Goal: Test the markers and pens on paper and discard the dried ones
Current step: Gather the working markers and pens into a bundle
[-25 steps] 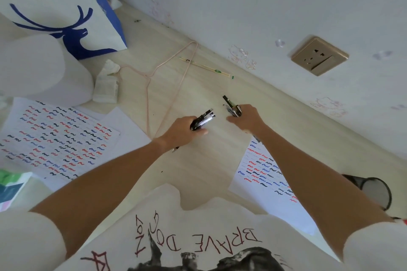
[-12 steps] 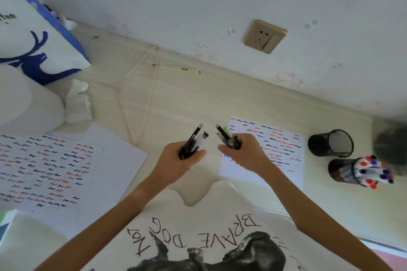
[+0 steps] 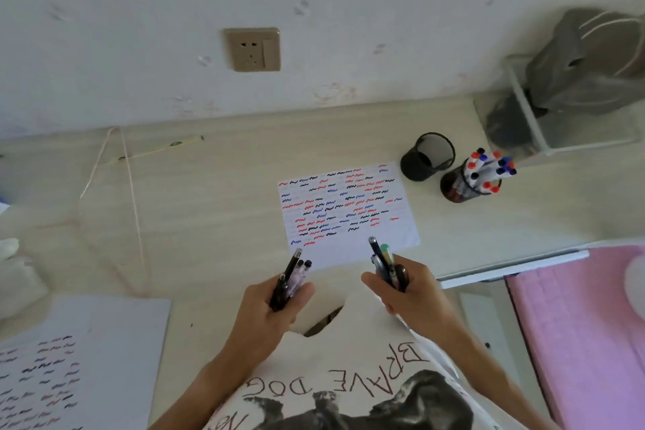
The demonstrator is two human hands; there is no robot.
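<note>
- The left hand [image 3: 268, 304] is gripping a bundle of pens [image 3: 291, 277], its fingers curled round the barrels; about three or four tips are sticking out above the fist, though the exact count is hard to tell.
- The right hand [image 3: 410, 293] is holding a second bundle of pens [image 3: 384, 262] with fingers closed round it; roughly three or four ends are showing, one of them with a green cap.
- Both hands are hovering over the near edge of the worktop [image 3: 209, 213], apart from each other, just in front of one test sheet [image 3: 345, 209].
- That sheet is lying flat and carrying rows of red, blue and black squiggles.
- A second sheet with squiggles [image 3: 45, 380] is lying at the near left, on top of a blank sheet [image 3: 132, 335].
- Two dark mesh cups are standing beyond the test sheet to the right: an empty cup [image 3: 427, 157] and, just beside it, a cup full of markers [image 3: 467, 181] with red and blue caps.
- One wall socket [image 3: 253, 49] is sitting on the wall above the worktop.
</note>
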